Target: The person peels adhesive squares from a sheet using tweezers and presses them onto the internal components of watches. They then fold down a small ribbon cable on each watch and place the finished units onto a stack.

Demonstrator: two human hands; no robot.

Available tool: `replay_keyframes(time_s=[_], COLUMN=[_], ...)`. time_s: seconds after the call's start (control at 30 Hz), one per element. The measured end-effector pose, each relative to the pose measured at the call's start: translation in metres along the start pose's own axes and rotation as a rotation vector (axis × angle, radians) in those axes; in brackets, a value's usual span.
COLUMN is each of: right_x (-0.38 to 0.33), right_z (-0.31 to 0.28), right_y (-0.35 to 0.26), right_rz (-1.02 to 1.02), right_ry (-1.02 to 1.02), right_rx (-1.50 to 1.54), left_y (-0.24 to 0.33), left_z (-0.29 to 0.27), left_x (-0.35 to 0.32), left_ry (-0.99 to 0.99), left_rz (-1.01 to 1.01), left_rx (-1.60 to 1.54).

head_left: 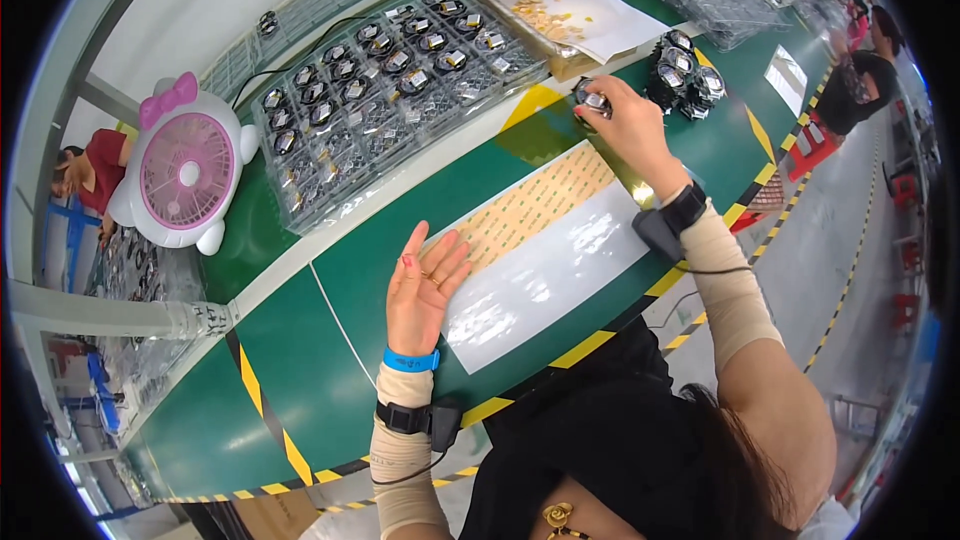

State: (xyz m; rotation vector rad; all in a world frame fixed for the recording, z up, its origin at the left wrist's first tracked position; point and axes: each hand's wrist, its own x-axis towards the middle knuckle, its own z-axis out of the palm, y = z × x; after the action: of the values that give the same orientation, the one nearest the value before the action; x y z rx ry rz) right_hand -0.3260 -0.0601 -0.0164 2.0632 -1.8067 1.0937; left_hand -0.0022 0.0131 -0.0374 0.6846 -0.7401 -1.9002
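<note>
My left hand [422,287] lies flat, fingers apart, on the near end of a long sheet [540,250] that is tan with rows of small pads at its far part and glossy white nearer me. My right hand [625,125] is raised beyond the sheet's far end and grips a small dark round part with a shiny face [590,100]. A pile of similar round parts [685,75] sits just right of that hand. Both wrists wear black bands with cables.
A clear plastic tray [330,190] with rows of the round parts lies on the green bench [300,360], a pink and white desk fan [185,175] to its left. A shallow box with paper and yellow bits [560,10] lies behind. Other people sit far left and far right.
</note>
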Motion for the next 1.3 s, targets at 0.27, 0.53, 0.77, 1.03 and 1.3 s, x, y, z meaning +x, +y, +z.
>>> replay_keyframes(time_s=[0.27, 0.53, 0.77, 1.03, 1.3], right_x=[0.005, -0.069, -0.088, -0.068, -0.072], right_z=[-0.014, 0.012, 0.03, 0.023, 0.037], right_y=[-0.067, -0.149, -0.161, -0.152, -0.129], right_rz=[0.16, 0.713, 0.7, 0.785, 1.046], right_ry=[-0.012, -0.811, -0.844, -0.812, -0.598], right_rx=[0.697, 1.372, 1.426, 1.622, 1.742], left_y=[0.032, 0.026, 0.016, 0.05, 0.161], left_z=[-0.041, -0.039, -0.046, -0.042, -0.062], left_x=[-0.004, -0.034, -0.038, -0.025, 0.097], left_ry=[0.228, -0.092, -0.084, -0.161, 0.559], left_rz=[0.218, 0.402, 0.401, 0.47, 0.42], left_rx=[0.212, 1.802, 1.896, 1.924, 2.043])
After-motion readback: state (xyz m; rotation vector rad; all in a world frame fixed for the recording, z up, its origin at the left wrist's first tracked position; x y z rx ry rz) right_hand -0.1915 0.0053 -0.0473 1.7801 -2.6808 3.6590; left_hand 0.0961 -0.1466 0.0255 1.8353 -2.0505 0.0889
